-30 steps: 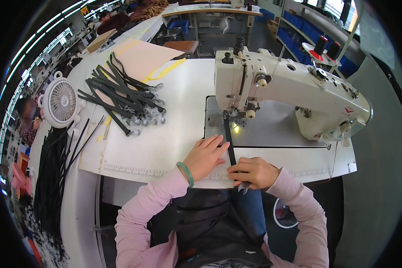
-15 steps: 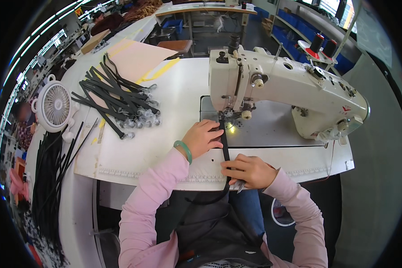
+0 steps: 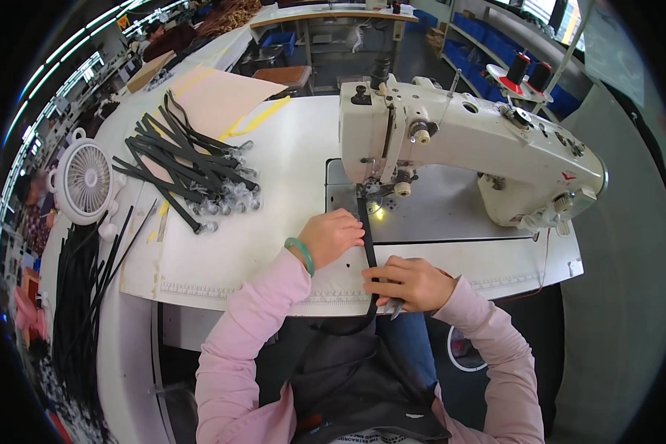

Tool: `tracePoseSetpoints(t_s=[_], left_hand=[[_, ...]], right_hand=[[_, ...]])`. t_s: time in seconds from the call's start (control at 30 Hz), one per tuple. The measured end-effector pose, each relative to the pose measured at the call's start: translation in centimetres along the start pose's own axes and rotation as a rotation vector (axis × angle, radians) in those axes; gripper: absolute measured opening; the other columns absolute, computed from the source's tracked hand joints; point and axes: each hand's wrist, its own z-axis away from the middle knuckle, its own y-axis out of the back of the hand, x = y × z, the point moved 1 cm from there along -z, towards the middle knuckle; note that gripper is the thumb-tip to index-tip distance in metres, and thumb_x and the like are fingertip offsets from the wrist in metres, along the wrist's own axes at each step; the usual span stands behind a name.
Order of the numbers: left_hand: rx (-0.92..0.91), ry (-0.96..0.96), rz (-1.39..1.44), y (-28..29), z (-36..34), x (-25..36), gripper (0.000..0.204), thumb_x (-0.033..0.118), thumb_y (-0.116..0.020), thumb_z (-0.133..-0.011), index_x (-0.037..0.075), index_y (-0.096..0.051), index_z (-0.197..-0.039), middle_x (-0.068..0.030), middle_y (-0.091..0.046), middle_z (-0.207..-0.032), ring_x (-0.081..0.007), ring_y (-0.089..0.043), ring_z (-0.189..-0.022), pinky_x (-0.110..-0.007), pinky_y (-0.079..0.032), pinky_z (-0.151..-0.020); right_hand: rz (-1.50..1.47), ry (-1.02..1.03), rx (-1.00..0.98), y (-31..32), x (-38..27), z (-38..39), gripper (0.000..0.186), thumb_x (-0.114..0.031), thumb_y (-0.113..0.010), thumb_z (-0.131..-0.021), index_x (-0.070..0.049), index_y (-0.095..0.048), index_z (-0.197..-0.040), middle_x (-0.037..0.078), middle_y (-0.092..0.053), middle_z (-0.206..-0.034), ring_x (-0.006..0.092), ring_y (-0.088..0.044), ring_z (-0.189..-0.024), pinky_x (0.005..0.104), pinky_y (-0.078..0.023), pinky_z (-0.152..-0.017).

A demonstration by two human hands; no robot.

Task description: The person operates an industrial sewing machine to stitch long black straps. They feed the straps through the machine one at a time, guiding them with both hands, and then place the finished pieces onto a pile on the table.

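A narrow black strap (image 3: 370, 255) runs from under the presser foot of a white sewing machine (image 3: 451, 126) toward me and hangs over the table edge, its lower end curving over my lap. My left hand (image 3: 331, 238), a green bangle at its wrist, is closed with its fingertips on the strap's left edge, just below the needle area. Nearer the table edge, my right hand (image 3: 414, 284) pinches the strap from the right. A small metal tool (image 3: 397, 306), its kind unclear, pokes out below the right palm. The machine's lamp lights the metal bed.
At left on the white table (image 3: 222, 259) lies a pile of black straps (image 3: 185, 163) with clear-wrapped ends. A white fan (image 3: 87, 180) stands beyond it, above a hanging bundle of long black strips (image 3: 78, 296). Thread spools (image 3: 519, 69) stand behind the machine.
My left hand has drawn back slightly toward me along the strap, its fingers now closer together. My right hand keeps its place on the strap. The whole view has shifted a little.
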Motion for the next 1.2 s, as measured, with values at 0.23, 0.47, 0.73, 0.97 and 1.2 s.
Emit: tracePoseSetpoints(t_s=[0.23, 0.47, 0.73, 0.97, 1.2], left_hand=[[-0.018, 0.042, 0.043, 0.2, -0.1, 0.2, 0.020, 0.015, -0.069, -0.067, 0.003, -0.066, -0.083, -0.0056, -0.064, -0.087, -0.0201, -0.058, -0.085, -0.029, -0.050, -0.070], [-0.042, 0.139, 0.002, -0.1, -0.3, -0.1, 0.031, 0.021, -0.071, -0.067, 0.003, -0.065, -0.092, -0.0101, -0.061, -0.101, -0.0265, -0.055, -0.097, -0.035, -0.047, -0.081], [-0.044, 0.159, 0.005, 0.0, 0.3, -0.5, 0.035, 0.020, -0.072, -0.067, 0.004, -0.064, -0.097, -0.0108, -0.059, -0.105, -0.0278, -0.055, -0.098, -0.035, -0.047, -0.081], [-0.073, 0.101, -0.034, -1.2, 0.8, -1.1, 0.036, 0.028, -0.066, -0.072, 0.004, -0.063, -0.098, -0.0106, -0.057, -0.108, -0.0257, -0.051, -0.103, -0.034, -0.044, -0.087], [-0.048, 0.095, -0.007, -1.6, 1.1, -1.3, 0.040, 0.030, -0.068, -0.071, 0.003, -0.062, -0.100, -0.0115, -0.057, -0.107, -0.0270, -0.051, -0.103, -0.035, -0.044, -0.086]], right_hand=[[0.012, 0.006, -0.020, 0.3, -0.1, 0.0, 0.027, -0.021, -0.066, -0.075, -0.006, -0.058, -0.097, 0.006, -0.056, -0.105, 0.0194, -0.053, -0.076, 0.0304, -0.048, -0.057], [0.017, 0.018, 0.007, 0.7, -0.2, 0.4, 0.026, -0.021, -0.063, -0.077, -0.005, -0.056, -0.097, 0.007, -0.055, -0.105, 0.0211, -0.053, -0.078, 0.0314, -0.049, -0.057], [-0.001, 0.018, -0.028, 0.5, -0.1, -0.1, 0.026, -0.021, -0.064, -0.077, -0.005, -0.056, -0.096, 0.007, -0.056, -0.104, 0.0218, -0.053, -0.078, 0.0323, -0.049, -0.057], [0.053, -0.021, -0.052, 0.5, -0.8, -0.6, 0.028, -0.016, -0.069, -0.071, -0.007, -0.060, -0.097, 0.006, -0.059, -0.102, 0.0196, -0.054, -0.070, 0.0300, -0.049, -0.058], [0.073, -0.037, -0.087, 0.7, -1.3, -1.0, 0.028, -0.014, -0.071, -0.068, -0.008, -0.061, -0.094, 0.005, -0.060, -0.101, 0.0192, -0.055, -0.070, 0.0293, -0.048, -0.058]])
